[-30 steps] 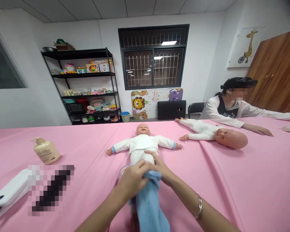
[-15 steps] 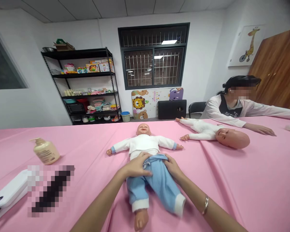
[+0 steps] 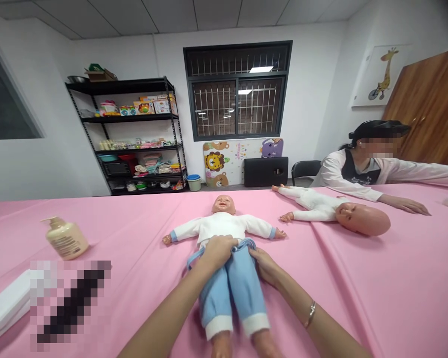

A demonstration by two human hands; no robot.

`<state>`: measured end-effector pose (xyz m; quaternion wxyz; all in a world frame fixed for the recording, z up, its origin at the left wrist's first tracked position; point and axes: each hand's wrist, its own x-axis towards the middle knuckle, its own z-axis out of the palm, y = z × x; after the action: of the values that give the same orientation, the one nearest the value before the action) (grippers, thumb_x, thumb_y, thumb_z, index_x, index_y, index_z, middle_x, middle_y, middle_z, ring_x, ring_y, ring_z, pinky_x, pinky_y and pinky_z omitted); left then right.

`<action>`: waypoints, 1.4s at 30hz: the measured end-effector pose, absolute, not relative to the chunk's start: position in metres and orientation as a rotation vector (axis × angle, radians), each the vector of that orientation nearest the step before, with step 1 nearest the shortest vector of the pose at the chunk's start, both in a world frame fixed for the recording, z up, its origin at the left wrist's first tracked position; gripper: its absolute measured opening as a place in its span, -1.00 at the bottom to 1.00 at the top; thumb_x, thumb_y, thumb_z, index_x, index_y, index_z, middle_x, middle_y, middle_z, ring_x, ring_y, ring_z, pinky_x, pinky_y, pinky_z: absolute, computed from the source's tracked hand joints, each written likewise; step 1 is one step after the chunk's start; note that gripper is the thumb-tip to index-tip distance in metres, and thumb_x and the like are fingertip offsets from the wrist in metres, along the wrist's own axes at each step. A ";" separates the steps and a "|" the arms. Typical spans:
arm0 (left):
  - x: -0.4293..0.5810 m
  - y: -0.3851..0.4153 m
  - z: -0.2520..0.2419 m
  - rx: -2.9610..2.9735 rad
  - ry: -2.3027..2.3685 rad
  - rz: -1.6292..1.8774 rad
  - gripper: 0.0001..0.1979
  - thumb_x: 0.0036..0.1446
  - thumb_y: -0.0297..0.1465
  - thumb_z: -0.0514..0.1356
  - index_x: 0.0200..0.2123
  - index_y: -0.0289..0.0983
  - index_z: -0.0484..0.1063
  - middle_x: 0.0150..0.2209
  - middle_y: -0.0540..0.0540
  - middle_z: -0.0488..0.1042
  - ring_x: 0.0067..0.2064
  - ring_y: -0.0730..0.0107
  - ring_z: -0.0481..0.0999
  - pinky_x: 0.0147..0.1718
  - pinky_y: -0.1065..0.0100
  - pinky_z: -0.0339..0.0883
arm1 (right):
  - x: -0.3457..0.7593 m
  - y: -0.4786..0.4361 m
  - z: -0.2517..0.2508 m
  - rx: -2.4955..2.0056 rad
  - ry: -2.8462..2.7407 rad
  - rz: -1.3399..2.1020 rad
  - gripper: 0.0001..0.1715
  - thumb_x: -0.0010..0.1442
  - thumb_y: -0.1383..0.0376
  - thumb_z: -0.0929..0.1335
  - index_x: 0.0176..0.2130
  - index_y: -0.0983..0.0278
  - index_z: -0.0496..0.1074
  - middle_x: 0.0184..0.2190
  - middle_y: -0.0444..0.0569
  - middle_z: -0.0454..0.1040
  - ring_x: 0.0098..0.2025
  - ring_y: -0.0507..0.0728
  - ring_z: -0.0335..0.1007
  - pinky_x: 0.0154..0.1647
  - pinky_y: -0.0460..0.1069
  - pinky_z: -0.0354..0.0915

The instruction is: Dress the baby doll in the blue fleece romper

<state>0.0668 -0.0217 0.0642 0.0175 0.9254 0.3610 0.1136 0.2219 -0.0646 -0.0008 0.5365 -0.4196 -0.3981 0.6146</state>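
Here we go: my left hand point(image 3: 217, 251) is curled over the front of the baby doll point(image 3: 222, 224), fingers closed down on the waistband point(image 3: 251, 243) of its blue trousers point(image 3: 242, 288) at the belly. A slack blue loop of that band sticks out just past my hand, on the left. Right beside it, my right hand point(image 3: 265, 266) sits at the doll's hip, fingers tucked against the side of the trousers, with a silver bangle point(image 3: 310, 314) on that wrist. Pinching the cloth or just pressing on it? I can't tell from here. My hands are near each other, not touching.

The doll lies on its back in the middle of the pink desk point(image 3: 321, 293), arms spread in a white top, legs pointing toward me and feet running off the bottom of the view. Over to the right, a co-worker point(image 3: 358, 169) leans in, one hand point(image 3: 405, 204) flat on the desk just beyond a second doll point(image 3: 363, 220) lying on its side. Upper left, a black metal shelf point(image 3: 123, 134) is packed with baby goods. On the desk at the left stands a cream pump bottle point(image 3: 65, 237), tilted, and at the lower left edge there's a white case point(image 3: 7, 308) beside a blurred patch point(image 3: 70, 303) I can't make out.
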 end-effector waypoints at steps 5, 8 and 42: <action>0.058 -0.004 0.068 2.855 1.310 0.881 -0.66 0.12 -0.43 0.09 0.00 -0.19 0.29 -0.03 -0.18 0.36 0.02 0.10 0.29 0.00 0.08 0.08 | 0.235 -0.062 -0.004 -1.076 -1.073 1.291 -0.55 -0.05 0.06 0.36 -0.25 0.33 0.42 -0.27 0.03 0.48 -0.19 0.20 0.36 -0.10 0.09 0.23; 0.027 0.007 0.062 2.350 1.493 1.120 -0.36 -0.05 -0.29 0.26 0.11 -0.26 0.16 0.10 -0.26 0.23 0.12 0.01 0.19 0.07 0.05 0.06 | 0.241 -0.055 -0.011 -1.283 -1.087 0.939 -0.73 -0.05 0.18 0.30 -0.39 0.33 0.41 -0.41 -0.02 0.46 -0.28 0.20 0.33 -0.17 0.10 0.23; -0.002 0.044 0.027 1.837 1.234 1.172 -0.70 0.03 -0.23 0.06 -0.25 -0.32 0.36 -0.16 -0.15 0.45 -0.08 0.14 0.39 -0.06 0.18 0.21 | 0.223 -0.034 0.012 -1.231 -1.324 0.893 -0.57 -0.02 0.10 0.32 -0.22 0.33 0.44 -0.26 -0.03 0.47 -0.13 0.20 0.29 -0.02 0.10 0.20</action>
<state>-0.0020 0.0438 0.0270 0.3131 0.6966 0.4680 0.4446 0.2226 -0.0339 0.0120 0.5333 -0.5165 -0.5553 0.3747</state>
